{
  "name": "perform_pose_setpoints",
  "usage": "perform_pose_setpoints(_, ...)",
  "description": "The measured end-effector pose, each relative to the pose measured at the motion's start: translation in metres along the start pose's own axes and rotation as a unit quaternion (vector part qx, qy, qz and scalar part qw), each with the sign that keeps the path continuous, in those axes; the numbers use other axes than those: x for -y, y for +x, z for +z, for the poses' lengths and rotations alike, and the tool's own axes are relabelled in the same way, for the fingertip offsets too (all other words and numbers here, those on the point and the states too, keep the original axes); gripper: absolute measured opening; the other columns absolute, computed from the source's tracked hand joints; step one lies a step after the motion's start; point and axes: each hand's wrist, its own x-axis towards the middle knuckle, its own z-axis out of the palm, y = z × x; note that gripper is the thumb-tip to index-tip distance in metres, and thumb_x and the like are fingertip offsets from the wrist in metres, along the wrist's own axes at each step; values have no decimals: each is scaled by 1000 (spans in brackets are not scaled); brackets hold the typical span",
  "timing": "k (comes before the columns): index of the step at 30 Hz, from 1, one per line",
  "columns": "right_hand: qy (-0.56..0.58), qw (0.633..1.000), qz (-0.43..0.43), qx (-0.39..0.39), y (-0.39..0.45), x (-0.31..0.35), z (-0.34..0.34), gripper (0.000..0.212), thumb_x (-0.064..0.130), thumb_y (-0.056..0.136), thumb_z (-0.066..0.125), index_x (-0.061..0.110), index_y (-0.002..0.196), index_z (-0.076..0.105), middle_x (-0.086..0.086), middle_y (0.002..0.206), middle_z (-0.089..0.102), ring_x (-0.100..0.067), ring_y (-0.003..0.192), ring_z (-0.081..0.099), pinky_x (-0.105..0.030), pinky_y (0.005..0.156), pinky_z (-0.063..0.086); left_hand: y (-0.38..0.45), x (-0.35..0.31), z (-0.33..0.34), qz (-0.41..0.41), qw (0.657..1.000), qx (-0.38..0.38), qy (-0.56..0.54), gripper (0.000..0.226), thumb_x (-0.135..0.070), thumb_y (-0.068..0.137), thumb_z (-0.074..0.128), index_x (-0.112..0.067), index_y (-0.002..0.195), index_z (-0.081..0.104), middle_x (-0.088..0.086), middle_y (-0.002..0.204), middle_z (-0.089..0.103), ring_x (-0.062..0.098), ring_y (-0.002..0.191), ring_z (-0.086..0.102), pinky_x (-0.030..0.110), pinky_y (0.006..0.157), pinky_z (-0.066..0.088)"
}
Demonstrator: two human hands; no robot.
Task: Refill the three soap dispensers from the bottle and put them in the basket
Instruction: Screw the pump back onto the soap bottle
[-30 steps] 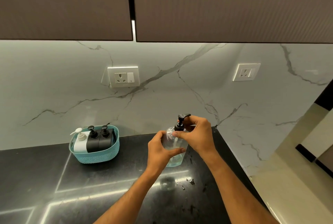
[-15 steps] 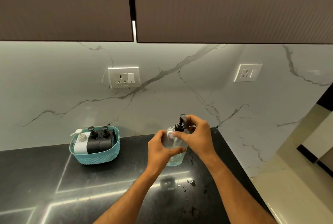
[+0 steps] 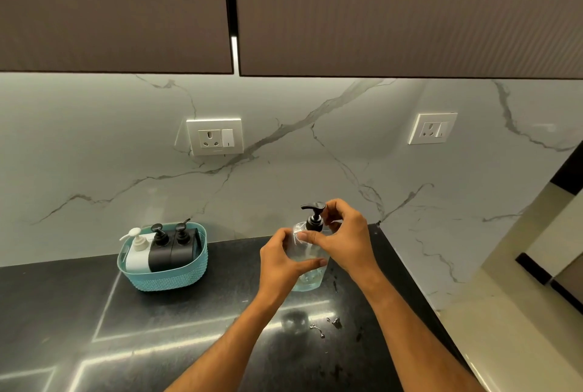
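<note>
We're at a dark stone counter (image 3: 79, 313) with a marble wall behind and brown cupboards (image 3: 113, 7) hanging overhead, two sockets (image 3: 214, 137) set in the wall. The counter's right edge runs off diagonally just past our right arm, so that side is tight, while there's a wide stretch of bare top between us and the teal basket (image 3: 164, 278) sitting back left near the wall. The basket holds one white dispenser (image 3: 138, 254) and two black dispensers (image 3: 172, 248), all upright and packed side by side.

Our left hand (image 3: 279, 265) wraps around the body of the clear bottle (image 3: 310, 278), which stands on the counter near the back right corner, with a little liquid low down. Our right hand (image 3: 345, 238) comes in from the right, fingers pinching around the black pump (image 3: 314, 216) at the neck; exactly where they grip is hard to see. A few droplets (image 3: 328, 325) glint on the counter in front of the bottle.
</note>
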Motion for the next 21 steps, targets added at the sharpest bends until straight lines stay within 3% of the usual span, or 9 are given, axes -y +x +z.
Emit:
perform_pose_setpoints(3, 31, 999, -10, 31, 0, 3, -8, 46, 23, 72, 93, 31, 112, 71, 11, 97, 74, -8, 94, 69, -27, 83, 60, 1, 0, 1, -4, 1000, 0, 0, 58, -34, 59, 101, -27, 105, 66, -10, 97, 73, 9, 90, 71, 22, 79, 60)
perform_pose_setpoints(6, 35, 999, -6, 38, 2, 2, -12, 35, 11, 77, 88, 28, 105, 76, 10, 98, 77, -12, 96, 72, -37, 86, 62, 1, -1, 3, -7, 1000, 3, 0, 58, -32, 59, 101, -29, 104, 65, -11, 98, 72, 8, 90, 70, 20, 78, 59)
perform_pose_setpoints(12, 19, 1000, -2, -21, 2, -1, -5, 30, 12, 67, 95, 15, 92, 79, 7, 84, 77, -10, 78, 71, -25, 72, 61, 0, 1, 5, -11, 1000, 12, 1, 59, -33, 57, 102, -29, 103, 65, -10, 97, 73, 7, 90, 70, 21, 78, 59)
perform_pose_setpoints(18, 93, 994, -24, 44, 2, 1, -7, 33, 14, 80, 87, 18, 112, 77, 3, 101, 78, -19, 94, 74, -41, 84, 63, 2, 3, 3, -15, 1000, 9, -2, 58, -34, 57, 101, -27, 103, 66, -9, 96, 73, 10, 89, 70, 24, 79, 61)
perform_pose_setpoints(21, 138, 989, -19, 50, 3, 3, -10, 29, 15, 89, 78, 15, 118, 75, -2, 105, 78, -21, 97, 75, -40, 85, 63, 4, 3, 1, -17, 1000, 12, 6, 60, -34, 57, 102, -27, 104, 65, -9, 97, 73, 10, 89, 70, 25, 80, 61)
